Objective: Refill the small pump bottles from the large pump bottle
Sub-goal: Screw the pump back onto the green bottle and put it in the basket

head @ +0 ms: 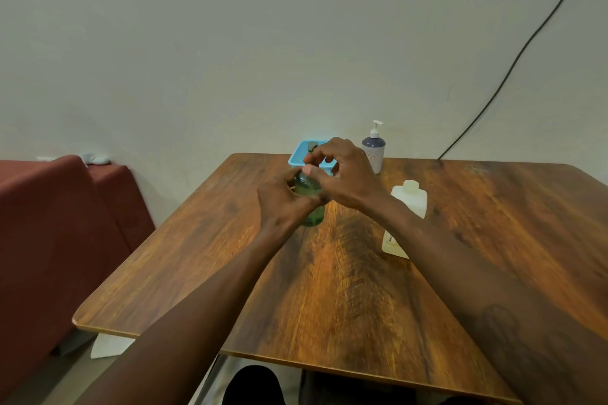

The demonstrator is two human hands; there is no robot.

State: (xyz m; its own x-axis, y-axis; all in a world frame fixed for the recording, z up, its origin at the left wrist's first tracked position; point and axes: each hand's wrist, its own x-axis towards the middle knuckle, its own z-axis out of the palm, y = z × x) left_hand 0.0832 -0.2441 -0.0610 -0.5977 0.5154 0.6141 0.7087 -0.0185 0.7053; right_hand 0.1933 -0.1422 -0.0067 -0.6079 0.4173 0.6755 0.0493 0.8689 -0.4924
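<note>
A small green translucent bottle (pixel 312 204) stands on the wooden table (pixel 345 289), near its far middle. My left hand (pixel 283 199) grips the bottle's body from the left. Above it, my right hand (pixel 342 171) has its fingers curled round the bottle's top, which is hidden under them. A large pale bottle (pixel 406 207) with an open neck and no pump stands to the right, partly behind my right forearm. A dark-blue and white pump bottle (pixel 374 149) stands at the table's far edge.
A light-blue plastic basket (pixel 297 156) sits at the far edge behind my hands, with something dark inside. A black cable (pixel 513 66) runs down the wall at the right. A dark-red covered seat (pixel 62 223) stands left of the table.
</note>
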